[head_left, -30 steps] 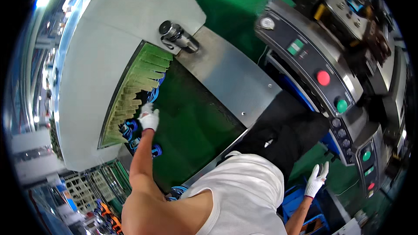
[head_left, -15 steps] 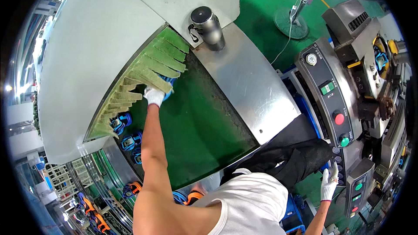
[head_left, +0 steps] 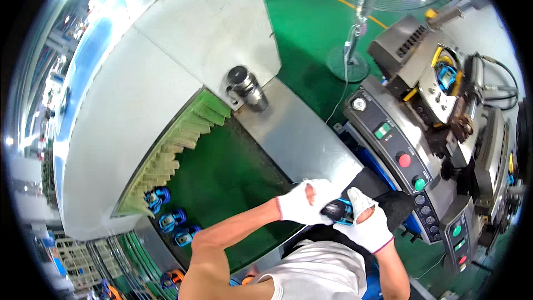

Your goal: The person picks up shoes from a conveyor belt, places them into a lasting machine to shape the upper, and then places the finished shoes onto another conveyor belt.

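Note:
A blue and black shoe [head_left: 345,210] is between my two hands, just in front of my lap. My left hand [head_left: 304,202], in a white glove with bare fingertips showing, grips its left side. My gloved right hand [head_left: 367,223] is closed about the right side, thumb and fingers up against it. Both hands cover much of the shoe, so its full shape is hidden. Several similar blue shoes [head_left: 172,220] lie at the left edge of the green conveyor belt [head_left: 222,172], beside the green strip curtain [head_left: 183,133].
A steel thermos [head_left: 247,88] stands on the metal ledge [head_left: 302,128]. To the right is a machine with a button panel [head_left: 388,139] and a blue shoe [head_left: 446,75] in its fixture. A fan [head_left: 348,64] stands beyond on the green floor. Orange shoes [head_left: 172,279] sit at lower left.
My left hand has come back from the strip curtain with the shoe to my front. My right hand has moved from beside the control panel onto it. The view has shifted too.

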The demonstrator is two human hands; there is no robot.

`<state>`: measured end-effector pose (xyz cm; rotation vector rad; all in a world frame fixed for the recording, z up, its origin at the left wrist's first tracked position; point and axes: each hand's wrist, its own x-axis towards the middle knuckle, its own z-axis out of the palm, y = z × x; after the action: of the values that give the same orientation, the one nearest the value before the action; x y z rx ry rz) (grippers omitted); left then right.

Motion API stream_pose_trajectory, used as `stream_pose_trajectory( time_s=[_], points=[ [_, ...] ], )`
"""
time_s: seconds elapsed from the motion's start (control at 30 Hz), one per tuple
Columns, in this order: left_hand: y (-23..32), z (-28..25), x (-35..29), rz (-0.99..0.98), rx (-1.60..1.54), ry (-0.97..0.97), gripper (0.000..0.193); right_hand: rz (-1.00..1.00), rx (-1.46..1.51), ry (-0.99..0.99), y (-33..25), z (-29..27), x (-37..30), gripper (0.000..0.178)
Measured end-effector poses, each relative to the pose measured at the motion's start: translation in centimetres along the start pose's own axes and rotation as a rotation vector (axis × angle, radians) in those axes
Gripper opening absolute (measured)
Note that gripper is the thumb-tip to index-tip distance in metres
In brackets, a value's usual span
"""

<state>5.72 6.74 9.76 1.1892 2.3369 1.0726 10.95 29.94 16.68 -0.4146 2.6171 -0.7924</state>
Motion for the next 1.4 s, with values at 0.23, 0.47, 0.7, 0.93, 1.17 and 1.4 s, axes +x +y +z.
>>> stream_pose_trajectory(
  time_s=[0.23,0.47,0.7,0.93,1.17,1.4],
  points=[
    [5.6,-6.1,16.0,0.553,0.094,-0.003,0.060,0.336,0.823,0.360,5.9,-2.3,-6.5,0.062],
    [7.4,-10.3,36.4,0.343,0.126,0.251,0.055,0.172,1.943,0.805,8.9,2.5,-16.4,0.088],
    [2.3,-6.2,55.4,0.048,0.690,0.304,0.085,0.053,2.075,1.153,10.6,5.8,-18.3,0.099],
    [0.3,-3.6,62.3,-0.141,0.871,0.226,0.070,0.176,2.085,1.290,10.9,5.5,-21.3,0.106],
    [5.7,-13.6,56.6,-0.021,0.517,0.424,0.068,0.300,1.912,1.375,12.6,7.3,-19.9,0.094],
    [8.2,-16.2,30.0,0.073,0.316,0.637,0.055,0.350,1.733,1.248,11.6,1.0,-16.6,0.072]
  ],
)
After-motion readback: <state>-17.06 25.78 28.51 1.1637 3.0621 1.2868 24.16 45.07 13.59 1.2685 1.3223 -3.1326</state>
